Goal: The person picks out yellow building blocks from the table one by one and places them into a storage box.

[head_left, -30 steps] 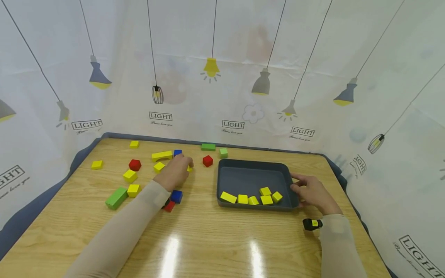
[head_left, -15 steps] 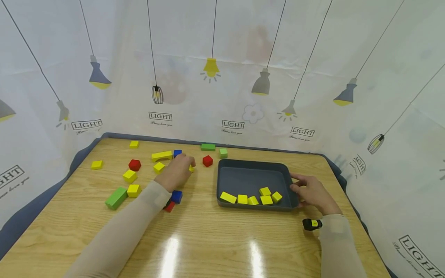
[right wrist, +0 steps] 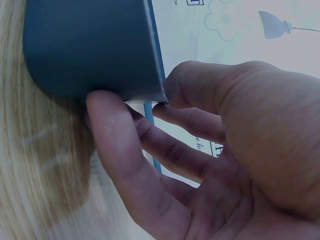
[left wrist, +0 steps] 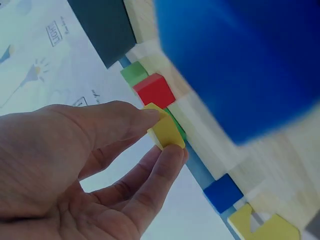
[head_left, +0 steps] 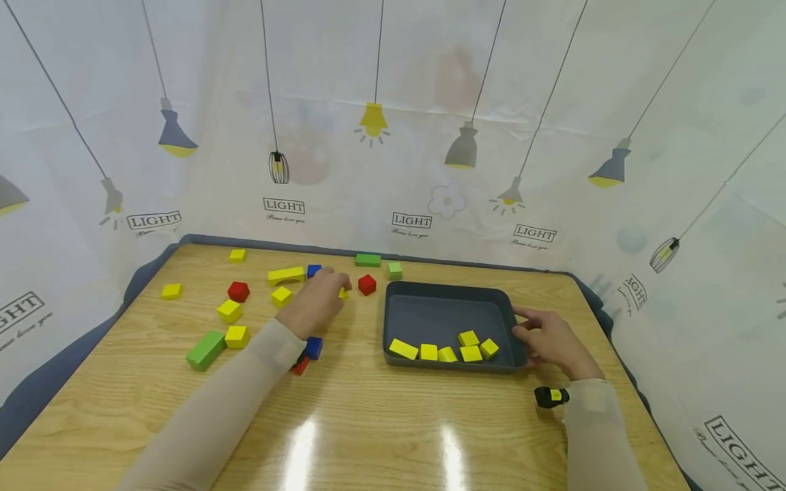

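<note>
My left hand pinches a small yellow block between thumb and fingertips, above the table left of the tray. Only a bit of that block shows in the head view. At the right end of a dark grey tray, my right hand grips the wall, with the thumb at the rim and the fingers against the outside, as the right wrist view shows. Several yellow blocks lie along the near side inside the tray. A red block stands just right of my left hand.
Left of the tray lie a yellow arch block, a red block, a green block, a blue block and several yellow blocks. Two green blocks, one dark and one light, sit near the back edge.
My left hand has shifted a little to the right with the yellow block between its fingers. The right hand and the tray have stayed in place.
</note>
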Tool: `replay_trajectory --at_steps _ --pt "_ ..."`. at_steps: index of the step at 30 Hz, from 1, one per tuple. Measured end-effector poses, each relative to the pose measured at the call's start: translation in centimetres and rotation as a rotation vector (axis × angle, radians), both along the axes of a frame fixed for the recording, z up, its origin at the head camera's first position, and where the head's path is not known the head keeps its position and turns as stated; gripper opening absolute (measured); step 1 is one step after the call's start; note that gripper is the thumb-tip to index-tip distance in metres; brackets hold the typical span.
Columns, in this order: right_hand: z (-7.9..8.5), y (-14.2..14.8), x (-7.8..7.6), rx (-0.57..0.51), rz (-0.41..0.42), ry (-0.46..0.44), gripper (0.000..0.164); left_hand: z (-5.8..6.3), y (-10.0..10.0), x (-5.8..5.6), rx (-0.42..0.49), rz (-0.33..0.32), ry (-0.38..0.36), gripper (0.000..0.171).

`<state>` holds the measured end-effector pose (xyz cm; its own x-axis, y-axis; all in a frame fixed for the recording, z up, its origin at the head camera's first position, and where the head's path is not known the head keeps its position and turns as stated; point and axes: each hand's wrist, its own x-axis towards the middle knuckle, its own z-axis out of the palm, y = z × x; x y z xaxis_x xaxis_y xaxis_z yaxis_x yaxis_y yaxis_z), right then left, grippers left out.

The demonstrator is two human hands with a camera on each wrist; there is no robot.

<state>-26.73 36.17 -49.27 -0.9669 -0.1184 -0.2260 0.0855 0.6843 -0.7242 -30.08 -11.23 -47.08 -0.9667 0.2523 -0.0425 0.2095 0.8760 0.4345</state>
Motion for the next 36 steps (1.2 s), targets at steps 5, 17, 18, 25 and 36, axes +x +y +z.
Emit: replay_trajectory --at_steps 5,17,18,25,36 --pt "0.0 0.0 0.1 -0.008 0.001 0.007 0.064 0.1 0.9 0.2 0.026 -0.030 0.037 0.035" --pt "0.1 -0.1 0.2 -0.004 -0.003 -0.006 0.065 1.0 4.1 1.0 0.022 -0.116 0.143 0.035" --pt "0.1 -0.1 0.2 -0.003 -0.004 -0.006 0.065 1.0 4.4 1.0 0.021 -0.120 0.149 0.035" --pt "0.0 -0.2 0.1 0.002 -0.008 -0.007 0.065 1.0 6.5 1.2 0.029 -0.154 0.160 0.031" --pt "-0.1 0.2 -0.1 0.001 0.003 -0.010 0.065 1.1 10.3 1.9 0.069 -0.247 0.135 0.032"
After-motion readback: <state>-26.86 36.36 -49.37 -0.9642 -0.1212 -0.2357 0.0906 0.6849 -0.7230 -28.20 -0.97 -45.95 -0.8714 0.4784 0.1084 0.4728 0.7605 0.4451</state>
